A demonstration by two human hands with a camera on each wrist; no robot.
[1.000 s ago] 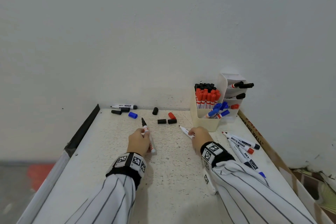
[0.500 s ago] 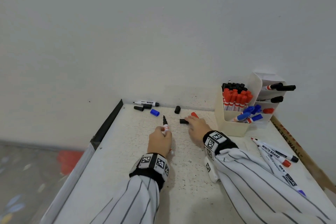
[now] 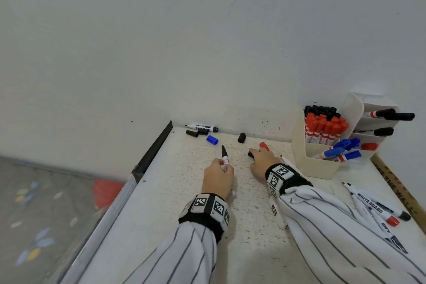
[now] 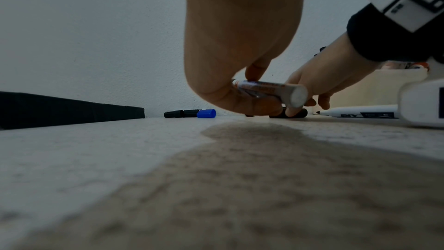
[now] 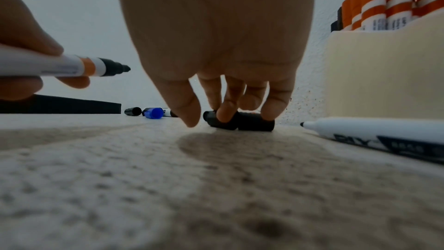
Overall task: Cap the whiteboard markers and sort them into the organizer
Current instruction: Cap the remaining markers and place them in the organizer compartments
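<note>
My left hand (image 3: 219,175) grips an uncapped marker (image 3: 225,157) with an orange band, its black tip pointing away toward the wall; the same marker (image 4: 269,90) shows end-on in the left wrist view. My right hand (image 3: 259,159) reaches over two black caps (image 5: 240,121) lying side by side on the table. Its fingertips (image 5: 224,116) rest on top of them while the thumb stays apart on the left. A red cap (image 3: 264,146) lies just beyond those fingers. The cream organizer (image 3: 318,163) stands at the right, holding red, black and blue capped markers.
Near the wall lie an uncapped black marker (image 3: 201,127), black caps (image 3: 192,133), a blue cap (image 3: 212,139) and another black cap (image 3: 241,137). An uncapped marker (image 5: 374,132) lies beside my right wrist. Several markers (image 3: 378,207) lie at the right edge. The table's left edge has a black strip (image 3: 152,152).
My right hand has left the marker by the organizer and moved left and forward onto the black caps. My left hand still holds its marker, and the head view has shifted.
</note>
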